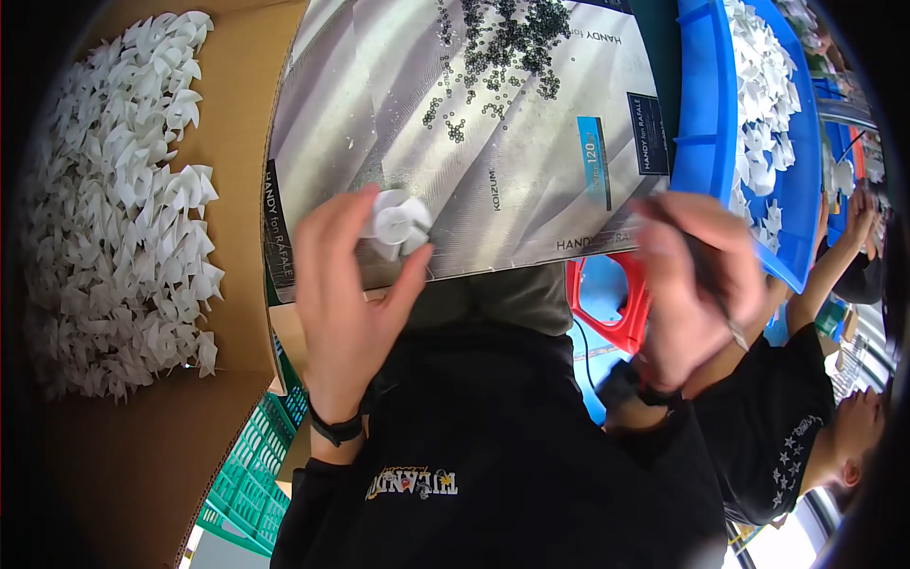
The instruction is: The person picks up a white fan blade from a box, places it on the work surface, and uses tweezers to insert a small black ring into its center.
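Between the thumb and forefinger of my left hand [346, 284] is a small white bladed plastic piece [394, 224], round in the middle with curved vanes. It is at the near left of a silvery printed cardboard sheet [398, 123]. My right hand [692, 289] is closed and smeared by motion, beyond the sheet's near right corner. A dark slim tool [706, 266] runs through its fingers; the exact kind is too blurred to tell. Many small black rings [507, 43] lie scattered at the far side of the sheet.
At the left, a large cardboard box [237, 171] holds a heap of white bladed pieces [123, 209]. A blue bin [706, 104] at the right holds more. A red stool [626, 327] and a green basket [246, 484] stand lower down. Another person [768, 427] sits at the right.
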Available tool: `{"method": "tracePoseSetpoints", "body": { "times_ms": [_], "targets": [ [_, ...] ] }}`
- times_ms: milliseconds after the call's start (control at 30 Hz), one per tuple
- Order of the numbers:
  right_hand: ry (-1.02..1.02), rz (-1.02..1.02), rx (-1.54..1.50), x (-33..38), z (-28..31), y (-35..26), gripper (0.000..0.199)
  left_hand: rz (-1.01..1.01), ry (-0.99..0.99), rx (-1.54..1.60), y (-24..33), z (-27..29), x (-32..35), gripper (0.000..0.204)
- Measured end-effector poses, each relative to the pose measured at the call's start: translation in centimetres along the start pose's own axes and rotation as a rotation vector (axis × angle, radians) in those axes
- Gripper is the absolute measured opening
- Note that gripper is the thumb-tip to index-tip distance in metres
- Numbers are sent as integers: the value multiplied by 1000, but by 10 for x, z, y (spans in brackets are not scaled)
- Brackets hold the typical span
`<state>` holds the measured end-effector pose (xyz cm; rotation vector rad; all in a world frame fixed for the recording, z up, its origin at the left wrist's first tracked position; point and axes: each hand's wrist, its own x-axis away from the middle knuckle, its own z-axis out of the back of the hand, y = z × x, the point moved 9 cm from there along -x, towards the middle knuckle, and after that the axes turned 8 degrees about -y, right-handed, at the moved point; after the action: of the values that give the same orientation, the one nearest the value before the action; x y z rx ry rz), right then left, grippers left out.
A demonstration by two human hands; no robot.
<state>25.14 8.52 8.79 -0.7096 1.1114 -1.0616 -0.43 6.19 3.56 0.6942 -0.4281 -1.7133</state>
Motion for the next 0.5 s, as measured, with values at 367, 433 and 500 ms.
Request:
{"method": "tracePoseSetpoints", "body": {
  "times_ms": [367,433,500],
  "targets": [
    [-157,-305,-27,-5,-52,62,10,-165,46,149,22,-23,-26,63],
    [-168,-297,-6,-7,-52,61,10,-170,47,138,21,-22,-26,63],
    [-182,-279,37,-9,-52,59,10,-170,43,126,22,-23,-26,64]
  ]
}}
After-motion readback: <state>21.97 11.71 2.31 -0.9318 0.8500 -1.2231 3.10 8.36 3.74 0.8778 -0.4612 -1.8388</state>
